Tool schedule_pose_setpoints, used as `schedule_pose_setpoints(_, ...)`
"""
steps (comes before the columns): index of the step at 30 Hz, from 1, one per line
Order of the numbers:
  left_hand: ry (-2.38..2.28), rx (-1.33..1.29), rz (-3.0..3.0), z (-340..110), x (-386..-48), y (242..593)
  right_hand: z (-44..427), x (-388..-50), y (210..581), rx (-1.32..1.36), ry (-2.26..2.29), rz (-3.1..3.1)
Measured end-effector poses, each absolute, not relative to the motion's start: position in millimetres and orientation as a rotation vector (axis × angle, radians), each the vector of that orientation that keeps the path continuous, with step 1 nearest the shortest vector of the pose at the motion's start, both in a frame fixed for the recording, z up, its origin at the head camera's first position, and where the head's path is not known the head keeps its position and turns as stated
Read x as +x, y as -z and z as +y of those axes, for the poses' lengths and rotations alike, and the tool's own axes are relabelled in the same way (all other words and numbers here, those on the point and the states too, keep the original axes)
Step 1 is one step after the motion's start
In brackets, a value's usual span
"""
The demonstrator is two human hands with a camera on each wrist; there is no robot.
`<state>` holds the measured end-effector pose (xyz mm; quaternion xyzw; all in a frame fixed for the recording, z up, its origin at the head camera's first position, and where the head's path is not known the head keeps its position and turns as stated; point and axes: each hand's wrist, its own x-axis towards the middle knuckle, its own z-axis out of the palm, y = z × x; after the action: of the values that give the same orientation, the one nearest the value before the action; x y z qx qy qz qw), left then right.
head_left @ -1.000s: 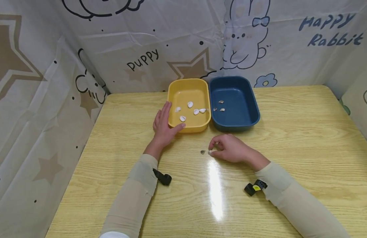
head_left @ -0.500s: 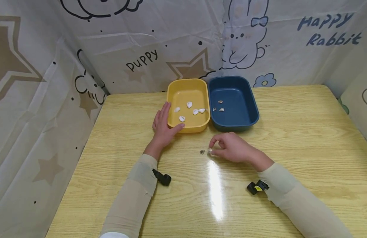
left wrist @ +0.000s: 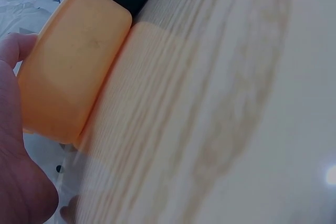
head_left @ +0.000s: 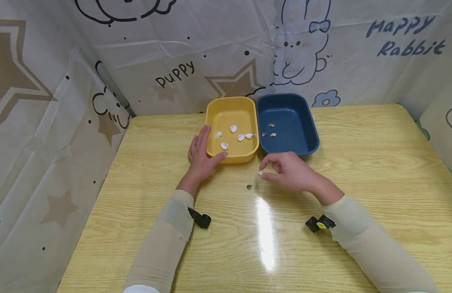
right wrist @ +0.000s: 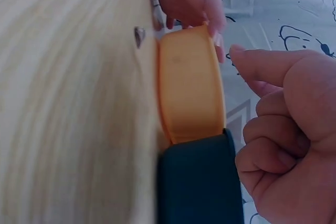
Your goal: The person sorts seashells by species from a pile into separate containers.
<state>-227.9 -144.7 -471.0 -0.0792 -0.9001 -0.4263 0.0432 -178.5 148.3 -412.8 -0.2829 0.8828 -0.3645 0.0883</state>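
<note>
My right hand (head_left: 293,173) pinches a small white seashell (head_left: 260,173) between thumb and index finger, just above the table in front of the blue bin (head_left: 293,152). In the right wrist view the shell is hidden. A dark little shell (head_left: 249,186) lies on the table, left of and nearer than that hand. At the yellow bin (head_left: 236,159), my left hand (head_left: 201,156) rests on the left front corner, its fingers straight along the side and its thumb on the front rim. Several white shells (head_left: 233,128) lie inside the yellow bin. Three brownish shells (head_left: 273,134) lie in the blue one.
Both bins stand side by side, touching, at the back of the wooden table (head_left: 156,162). Close behind them rises a printed cloth wall (head_left: 156,49), and another cloth side (head_left: 46,183) borders the table on the left.
My right hand has lifted the white seashell off the table and moved slightly toward the blue bin. My left hand and the dark shell have stayed in place.
</note>
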Motion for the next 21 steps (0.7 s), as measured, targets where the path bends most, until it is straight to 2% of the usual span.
schedule_pose_setpoints(5, 1.3, -0.242, -2.757, -145, -228, 470, 151, -182, 406, -0.852, 1.165, 2.666)
schedule_pose_setpoints(21, 1.286, -0.218, -2.768, -144, -227, 469, 163, -208, 384, -0.658, 1.241, 2.848)
